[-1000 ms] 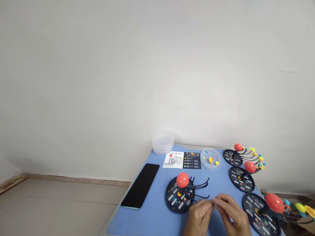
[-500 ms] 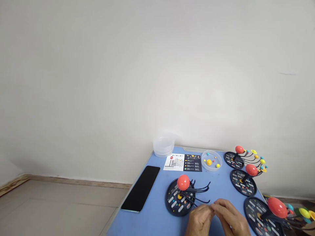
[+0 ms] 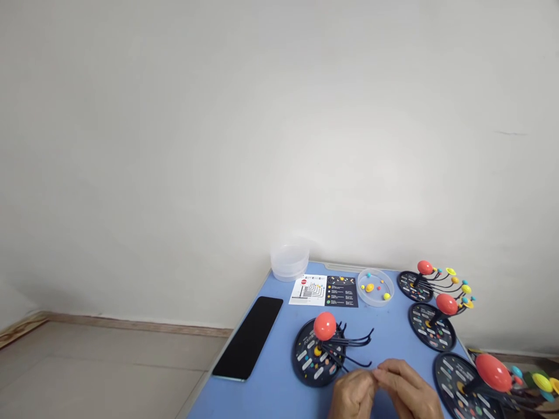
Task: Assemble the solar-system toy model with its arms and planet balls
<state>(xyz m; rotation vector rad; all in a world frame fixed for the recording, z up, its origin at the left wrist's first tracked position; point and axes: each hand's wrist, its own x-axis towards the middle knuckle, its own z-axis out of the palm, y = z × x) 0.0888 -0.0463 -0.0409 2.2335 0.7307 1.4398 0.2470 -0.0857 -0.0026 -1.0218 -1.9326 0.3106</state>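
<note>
A: How are the two hands held?

B: The left hand (image 3: 353,397) and the right hand (image 3: 409,389) are held together at the near side of the blue table (image 3: 275,364), with fingers bent inward and tips meeting. Whether anything is gripped there cannot be told.

A: And where is the nearest model placed?

B: Its black base (image 3: 305,366) is set just left of the hands, topped by a red ball (image 3: 325,326). Thin black arms (image 3: 351,342) are pointed rightward; whether one is touched cannot be made out.

A: What is arranged around it?

B: A phone (image 3: 248,337) is laid to the left, a leaflet (image 3: 308,291) behind. Small balls (image 3: 369,287) are held in a clear dish (image 3: 374,300). Three similar models (image 3: 427,336) are lined along the right.
</note>
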